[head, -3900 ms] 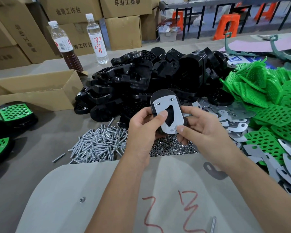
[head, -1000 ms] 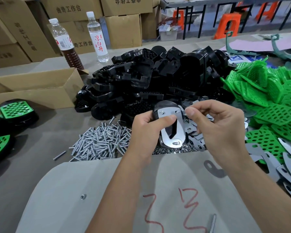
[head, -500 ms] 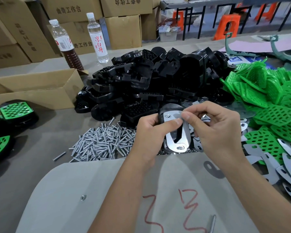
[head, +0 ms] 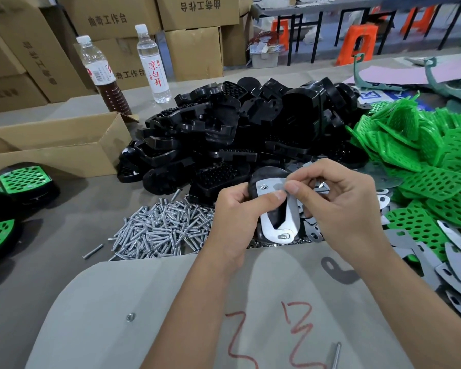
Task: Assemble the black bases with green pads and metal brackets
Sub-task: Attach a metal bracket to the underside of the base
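My left hand grips a black base with a metal bracket laid on its upper face; the thumb presses the bracket's top. My right hand pinches at the bracket's upper right corner with thumb and forefinger; what it pinches is too small to tell. Nuts sit at the bracket's top left and bottom holes. A heap of black bases lies behind, green pads at the right, loose brackets at the lower right.
A pile of bolts lies left of my hands. Finished bases with green pads sit at the far left beside an open cardboard box. Two bottles stand behind. A grey board with red marks lies under my forearms.
The assembly has dropped lower and tilted. My right hand left the base's right side and now pinches at the bracket's top right corner. A nut now shows at the bracket's bottom hole.
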A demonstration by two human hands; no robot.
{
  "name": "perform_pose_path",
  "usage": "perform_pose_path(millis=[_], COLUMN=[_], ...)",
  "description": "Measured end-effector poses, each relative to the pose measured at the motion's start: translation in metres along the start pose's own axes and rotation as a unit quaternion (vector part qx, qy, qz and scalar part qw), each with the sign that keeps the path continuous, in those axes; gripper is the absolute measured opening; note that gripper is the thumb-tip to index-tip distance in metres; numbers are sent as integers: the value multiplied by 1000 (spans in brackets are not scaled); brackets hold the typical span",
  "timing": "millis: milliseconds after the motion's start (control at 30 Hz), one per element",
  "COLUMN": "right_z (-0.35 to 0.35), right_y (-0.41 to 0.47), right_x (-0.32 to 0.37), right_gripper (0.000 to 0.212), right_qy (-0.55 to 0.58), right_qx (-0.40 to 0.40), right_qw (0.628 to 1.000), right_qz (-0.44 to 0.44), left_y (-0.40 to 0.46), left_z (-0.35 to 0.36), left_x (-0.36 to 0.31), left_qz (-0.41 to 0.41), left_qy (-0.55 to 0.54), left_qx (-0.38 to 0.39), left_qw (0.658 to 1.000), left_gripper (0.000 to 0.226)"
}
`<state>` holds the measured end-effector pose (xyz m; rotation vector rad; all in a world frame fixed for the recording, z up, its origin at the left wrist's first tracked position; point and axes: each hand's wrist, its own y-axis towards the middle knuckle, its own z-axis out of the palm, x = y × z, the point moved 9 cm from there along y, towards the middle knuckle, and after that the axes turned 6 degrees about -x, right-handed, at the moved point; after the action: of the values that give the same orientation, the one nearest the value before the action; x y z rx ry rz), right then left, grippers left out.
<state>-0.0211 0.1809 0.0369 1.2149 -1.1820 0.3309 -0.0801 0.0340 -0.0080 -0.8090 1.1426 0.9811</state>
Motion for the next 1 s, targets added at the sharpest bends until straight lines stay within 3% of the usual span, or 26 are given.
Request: perform_pose_path(millis=[233, 567, 733, 1000], right_z=[-1, 0, -1, -3], right_y=[3, 2, 5, 3], right_x=[-2, 4, 1, 6], right_gripper=[11, 8, 13, 12], right_qy=[-42, 25, 61, -17], right_qx=[25, 32, 64, 18], right_qw=[999, 999, 996, 999], right_qz=[-11, -14, 9, -35], left_y=[0, 0, -1, 1], left_z=[2, 4, 5, 3], left_x=[-1, 1, 0, 3], left_qz=[8, -12, -17, -19], left_qy=[1, -8, -13, -6], left_qx=[-7, 18, 38, 21], left_qw=[1000, 1000, 999, 1000], left_gripper=[11, 22, 12, 13])
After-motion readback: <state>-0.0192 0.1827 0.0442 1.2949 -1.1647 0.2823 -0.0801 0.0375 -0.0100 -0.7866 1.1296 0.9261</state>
